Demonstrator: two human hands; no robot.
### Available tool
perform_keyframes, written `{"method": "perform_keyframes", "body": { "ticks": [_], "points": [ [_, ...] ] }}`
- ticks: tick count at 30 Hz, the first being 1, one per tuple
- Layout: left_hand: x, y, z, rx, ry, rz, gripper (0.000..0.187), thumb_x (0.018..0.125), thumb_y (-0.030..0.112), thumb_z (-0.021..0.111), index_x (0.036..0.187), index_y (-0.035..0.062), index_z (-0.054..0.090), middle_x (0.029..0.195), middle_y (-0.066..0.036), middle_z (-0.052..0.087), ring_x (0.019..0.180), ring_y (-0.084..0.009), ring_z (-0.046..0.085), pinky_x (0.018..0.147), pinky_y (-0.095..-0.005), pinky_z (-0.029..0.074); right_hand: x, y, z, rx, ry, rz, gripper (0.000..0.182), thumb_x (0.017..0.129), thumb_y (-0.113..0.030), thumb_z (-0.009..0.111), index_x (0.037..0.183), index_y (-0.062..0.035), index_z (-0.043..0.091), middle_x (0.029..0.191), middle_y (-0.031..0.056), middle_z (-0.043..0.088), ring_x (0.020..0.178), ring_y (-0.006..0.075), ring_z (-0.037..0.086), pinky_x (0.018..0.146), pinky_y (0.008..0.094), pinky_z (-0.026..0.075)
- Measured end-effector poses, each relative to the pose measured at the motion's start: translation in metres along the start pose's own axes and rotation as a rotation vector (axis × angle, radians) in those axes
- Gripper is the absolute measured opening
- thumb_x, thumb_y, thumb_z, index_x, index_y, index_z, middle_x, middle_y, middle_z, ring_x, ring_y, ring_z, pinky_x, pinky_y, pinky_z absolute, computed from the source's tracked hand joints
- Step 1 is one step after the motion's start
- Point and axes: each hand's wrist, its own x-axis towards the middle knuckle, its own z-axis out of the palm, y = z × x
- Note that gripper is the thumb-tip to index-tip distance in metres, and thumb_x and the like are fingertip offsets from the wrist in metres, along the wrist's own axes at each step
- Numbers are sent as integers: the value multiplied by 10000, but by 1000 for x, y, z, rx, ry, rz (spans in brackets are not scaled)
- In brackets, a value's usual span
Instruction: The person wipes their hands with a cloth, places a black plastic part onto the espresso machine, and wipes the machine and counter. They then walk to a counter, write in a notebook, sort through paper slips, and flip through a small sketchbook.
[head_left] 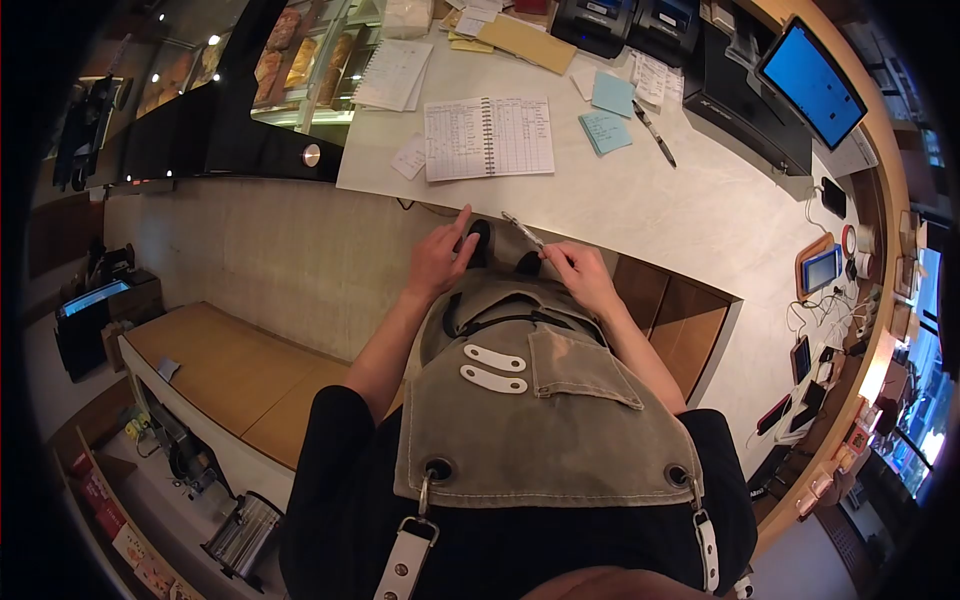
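Note:
My right hand (582, 272) is closed around a pen (520, 230), whose far end points up and left toward the counter edge. My left hand (438, 262) is held in front of the apron, with its index finger stretched out and its thumb apart; nothing is in it. Just beyond both hands, an open spiral notebook (455, 145) with handwritten tables lies on the white counter (620, 200). A small slip of paper (409, 158) is at the notebook's left. Blue sticky notes (606, 133) and a second pen (656, 139) rest to its right.
Another notepad (393, 75) and a brown envelope (526, 43) lie farther back. A black cash drawer (745, 110) and a lit screen (814, 82) stand at right, near phones and cables. A glass food case (310, 60) adjoins the counter's left end. A wooden-topped bench (240, 375) is at lower left.

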Motion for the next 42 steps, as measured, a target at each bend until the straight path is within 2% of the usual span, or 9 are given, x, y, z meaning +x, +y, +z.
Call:
{"method": "perform_keyframes", "body": {
  "ticks": [8,11,14,20,27,31,35,36,42],
  "points": [
    [2,-29,-10,-65,-36,-60,479,968,236,677,1431,152,586,731,-78,625,619,-244,593,594,-386,502,19,-21,16,-99,-9,32,307,1022,-266,557,1026,-15,735,933,179,724,826,312,683,759,365,515],
    [6,-39,-11,-107,-86,-42,420,980,256,658,1394,191,628,748,-98,660,632,-264,622,607,-398,516,7,-33,7,-35,94,-35,307,1039,-258,556,1019,-4,729,883,120,726,756,242,648,725,330,498],
    [14,-51,-17,-144,-137,-30,379,983,246,656,1360,207,663,733,-111,651,624,-263,613,605,-396,508,-24,-14,5,284,418,23,336,1072,-274,539,1006,-3,726,679,-52,461,620,60,404,561,255,323],
    [27,-62,-19,-224,-277,6,390,990,274,642,1377,237,648,735,-170,683,622,-313,659,589,-431,525,-64,50,30,376,652,317,352,1081,-295,529,960,-7,690,731,-87,412,689,38,356,598,234,282],
    [50,-38,-17,-61,-487,85,430,1014,311,570,1428,198,588,613,-203,631,551,-396,640,562,-503,523,-66,55,50,349,681,294,346,1074,-288,527,965,-5,695,713,-84,385,676,43,346,584,239,284],
    [61,-27,-12,35,-498,217,437,1021,289,529,1422,122,580,617,-201,632,558,-407,636,565,-513,530,-57,53,49,212,684,280,328,1060,-266,545,987,9,709,704,-53,457,673,53,394,591,246,340],
    [80,-18,-8,-81,-496,413,384,987,245,553,1324,85,645,632,-200,634,570,-391,647,537,-512,521,-43,34,38,-5,699,144,269,1037,-189,529,998,10,705,850,140,696,792,238,674,728,338,507],
    [85,-12,-11,-18,-522,457,365,970,232,567,1290,83,662,636,-202,636,567,-386,649,522,-505,518,-40,42,39,-75,731,29,233,1025,-136,525,977,32,681,854,153,671,808,192,653,758,321,516],
    [98,0,-4,-20,-520,436,332,981,268,579,1264,144,700,646,-217,648,570,-408,658,546,-515,541,-42,50,46,-93,660,83,232,1000,-146,534,992,-4,717,997,193,724,949,372,695,836,417,551]
  ]
}}
